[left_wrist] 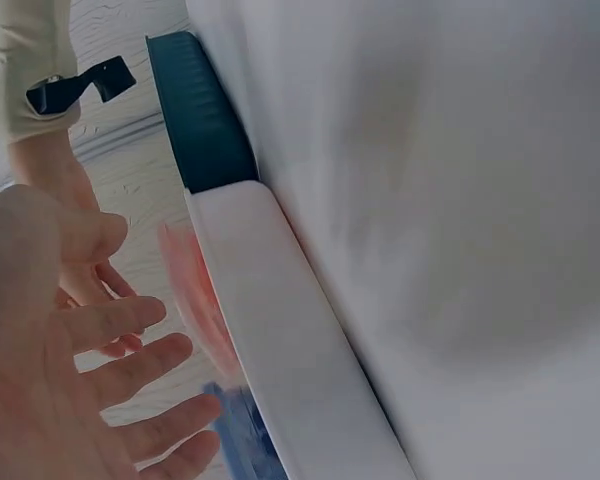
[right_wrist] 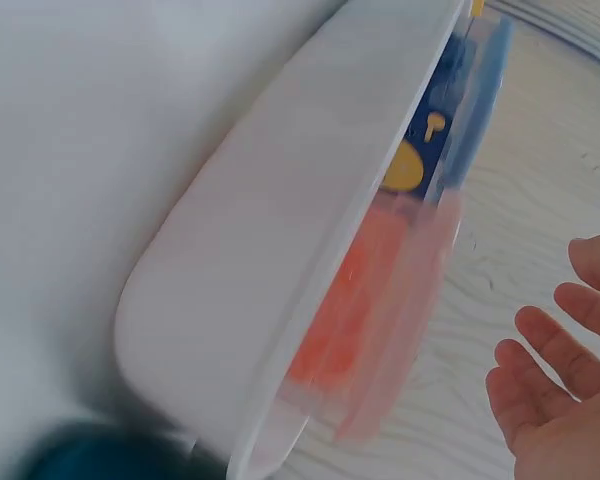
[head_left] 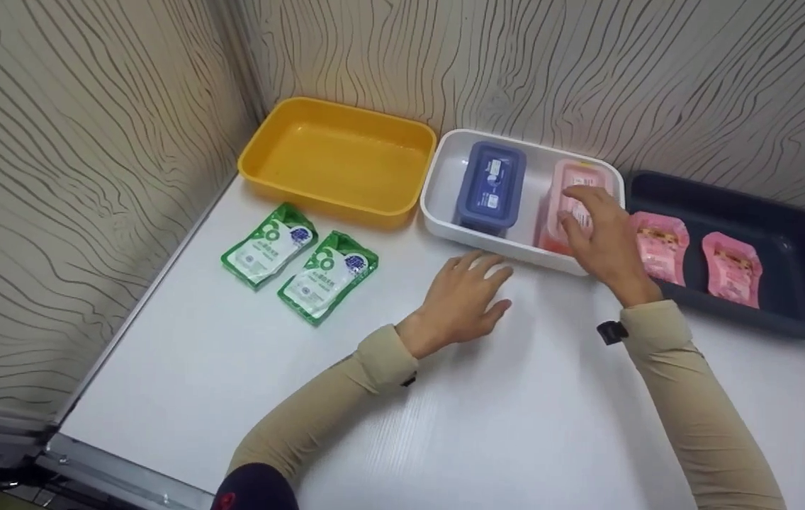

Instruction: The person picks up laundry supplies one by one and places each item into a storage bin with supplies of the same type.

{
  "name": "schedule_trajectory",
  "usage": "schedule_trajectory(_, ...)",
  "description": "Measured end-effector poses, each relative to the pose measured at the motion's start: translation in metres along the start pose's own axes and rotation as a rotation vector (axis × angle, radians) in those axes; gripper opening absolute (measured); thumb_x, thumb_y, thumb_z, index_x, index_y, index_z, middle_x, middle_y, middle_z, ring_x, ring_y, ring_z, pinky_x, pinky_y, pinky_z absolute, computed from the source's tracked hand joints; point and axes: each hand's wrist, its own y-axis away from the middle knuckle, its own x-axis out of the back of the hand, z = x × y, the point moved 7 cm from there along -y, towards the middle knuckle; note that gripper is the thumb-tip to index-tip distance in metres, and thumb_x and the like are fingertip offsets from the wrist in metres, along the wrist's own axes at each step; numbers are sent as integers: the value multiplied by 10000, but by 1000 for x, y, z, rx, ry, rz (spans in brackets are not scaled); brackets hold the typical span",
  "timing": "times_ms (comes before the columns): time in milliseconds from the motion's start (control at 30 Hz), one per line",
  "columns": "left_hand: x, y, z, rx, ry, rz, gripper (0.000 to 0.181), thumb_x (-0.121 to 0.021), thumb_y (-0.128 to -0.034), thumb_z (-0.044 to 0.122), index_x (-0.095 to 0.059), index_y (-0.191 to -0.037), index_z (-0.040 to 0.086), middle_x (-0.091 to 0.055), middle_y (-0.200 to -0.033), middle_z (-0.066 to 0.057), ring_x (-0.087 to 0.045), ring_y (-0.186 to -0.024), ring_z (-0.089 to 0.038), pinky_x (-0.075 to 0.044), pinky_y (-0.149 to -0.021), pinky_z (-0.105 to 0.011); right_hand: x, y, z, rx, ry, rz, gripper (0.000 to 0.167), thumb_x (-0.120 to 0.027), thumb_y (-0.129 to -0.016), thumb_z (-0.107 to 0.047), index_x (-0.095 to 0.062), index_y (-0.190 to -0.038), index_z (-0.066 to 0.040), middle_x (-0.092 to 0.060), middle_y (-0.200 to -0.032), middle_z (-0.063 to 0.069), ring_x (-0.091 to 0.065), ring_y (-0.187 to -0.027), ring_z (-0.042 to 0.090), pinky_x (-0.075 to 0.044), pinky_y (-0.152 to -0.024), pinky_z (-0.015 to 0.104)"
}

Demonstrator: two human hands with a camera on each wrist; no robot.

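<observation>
My right hand (head_left: 604,241) hovers over the right end of the white bin (head_left: 438,212), above a pink lidded box (head_left: 558,205) inside it. In the right wrist view its fingers are apart from the pink box (right_wrist: 370,320), holding nothing. Left of the pink box, in the same bin, stands a blue lidded box (head_left: 491,184). My left hand (head_left: 463,297) is over the white table in front of the bin, fingers spread and nothing in it. The left wrist view also shows this hand (left_wrist: 90,350) bare, near the white bin's outer wall (left_wrist: 270,320).
Left of the white bin stands a yellow bin (head_left: 331,163). Two green-and-white pouches (head_left: 264,244) lie on the table (head_left: 183,368) before it. At right, a dark blue bin (head_left: 799,269) holds two pink packets (head_left: 732,269). A patterned wall (head_left: 516,64) rises behind.
</observation>
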Motion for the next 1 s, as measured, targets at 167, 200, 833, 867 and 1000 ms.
schedule_trajectory(167,11,33,-51,75,107,46,505,-593,-1074,414,-606,-1501,146,-585,-1552,-68,-518,-1453,-321,-460,-1186,-513,-29,-12,-27,62,-10,-19,431,-650,-1037,-75,-611,-1452,36,-582,-1529,232,-507,-1467,408,-344,-1270,577)
schedule_trajectory(200,13,41,-62,87,124,60,498,-597,-1072,395,-610,-1496,132,-588,-1549,-81,-520,-1451,-336,-456,-1190,-523,-34,-14,-34,67,-2,-31,445,-650,-1040,-87,-602,-1467,27,-568,-1547,227,-494,-1480,404,-336,-1276,569)
schedule_trajectory(833,16,145,-183,449,138,45,558,-679,-1019,225,-554,-1528,31,-529,-1568,-221,-439,-1479,-500,-396,-1191,-674,-153,-30,-114,311,243,-294,561,-606,-1086,-215,-466,-1587,-3,-416,-1675,219,-391,-1567,381,-349,-1281,534)
schedule_trajectory(867,17,147,-188,469,145,40,563,-674,-1021,220,-543,-1533,23,-513,-1579,-230,-435,-1479,-504,-393,-1191,-678,-160,-30,-115,312,257,-310,573,-608,-1086,-216,-453,-1593,-1,-401,-1683,222,-381,-1573,381,-346,-1283,529)
schedule_trajectory(1000,13,154,-203,536,199,14,589,-649,-1034,204,-493,-1570,17,-439,-1636,-248,-406,-1496,-516,-379,-1188,-701,-187,-29,-112,287,300,-395,621,-593,-1097,-240,-380,-1632,-6,-304,-1733,212,-305,-1611,364,-277,-1321,486)
